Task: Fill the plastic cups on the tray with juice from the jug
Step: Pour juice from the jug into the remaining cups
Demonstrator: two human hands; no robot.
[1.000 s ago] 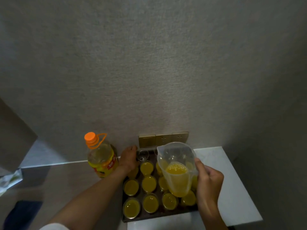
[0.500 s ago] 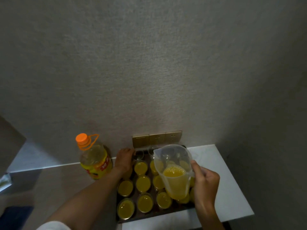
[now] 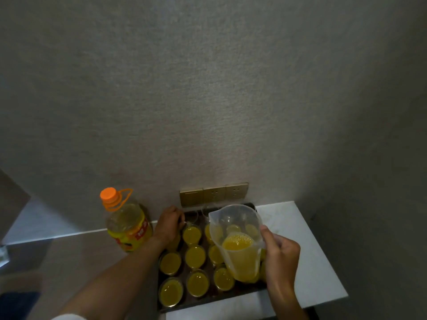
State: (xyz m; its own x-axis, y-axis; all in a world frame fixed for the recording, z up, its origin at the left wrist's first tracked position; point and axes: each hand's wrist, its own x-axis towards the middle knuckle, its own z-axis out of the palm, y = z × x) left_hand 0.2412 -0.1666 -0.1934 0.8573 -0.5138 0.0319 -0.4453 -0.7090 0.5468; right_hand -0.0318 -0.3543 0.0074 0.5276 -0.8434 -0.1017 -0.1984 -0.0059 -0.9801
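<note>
The right hand (image 3: 280, 255) curls around the handle side of the clear plastic jug (image 3: 238, 241), which is held upright above the right half of the dark rectangular tray (image 3: 208, 302) with orange juice pooled in its lower part; the spout points away from that grip, toward the wall. The left hand (image 3: 169, 224) sits at the tray's far left corner, fingers bent around a small cup there, though how firmly it grips I cannot tell. Below and left of the jug, the clear plastic cups (image 3: 195, 256) look full; just beyond the left fingertips, an empty clear cup (image 3: 193, 215) waits in the back row. The step seems to be filling the last back cups; next, the jug should travel forward and tip gently, the steadied cup kept from sliding.
</note>
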